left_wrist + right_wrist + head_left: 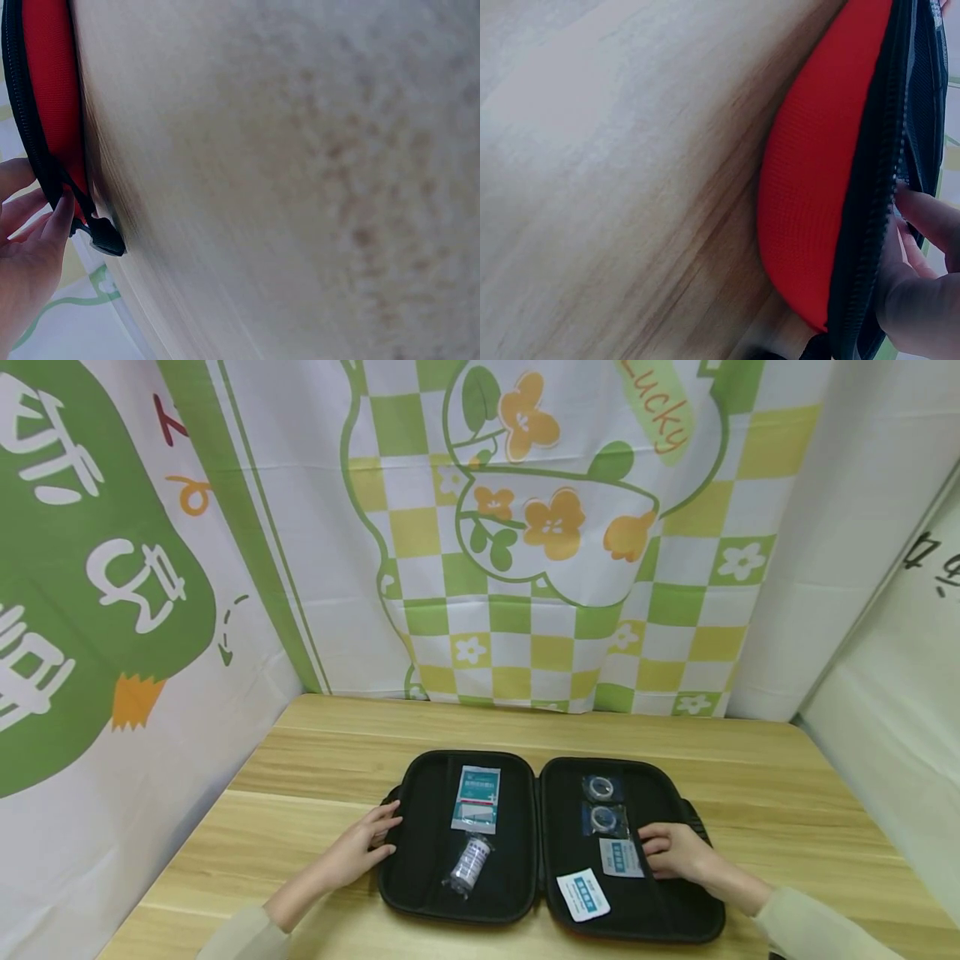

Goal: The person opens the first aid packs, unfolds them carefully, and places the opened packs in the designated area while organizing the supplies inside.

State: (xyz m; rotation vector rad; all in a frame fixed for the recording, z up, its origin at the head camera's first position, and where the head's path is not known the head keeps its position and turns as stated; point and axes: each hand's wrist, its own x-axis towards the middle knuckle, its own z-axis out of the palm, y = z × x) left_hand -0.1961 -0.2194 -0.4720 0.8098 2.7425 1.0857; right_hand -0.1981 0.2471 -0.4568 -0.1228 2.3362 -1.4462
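Observation:
An open first-aid case, black inside with a red shell, lies flat on the table. My left hand rests at its left rim, fingertips over the zipper edge. Inside the right half, my right hand has curled fingers at the right edge of a small white-and-blue sachet, beside the black inner band; the thumb is largely hidden. A second white-and-blue sachet lies lower left of it. Above them sit two clear-wrapped tape rolls.
In the case's left half lie a teal-and-white packet and a wrapped bandage roll. A black buckle hangs outside the left rim. The wooden table meets a patterned curtain at the back.

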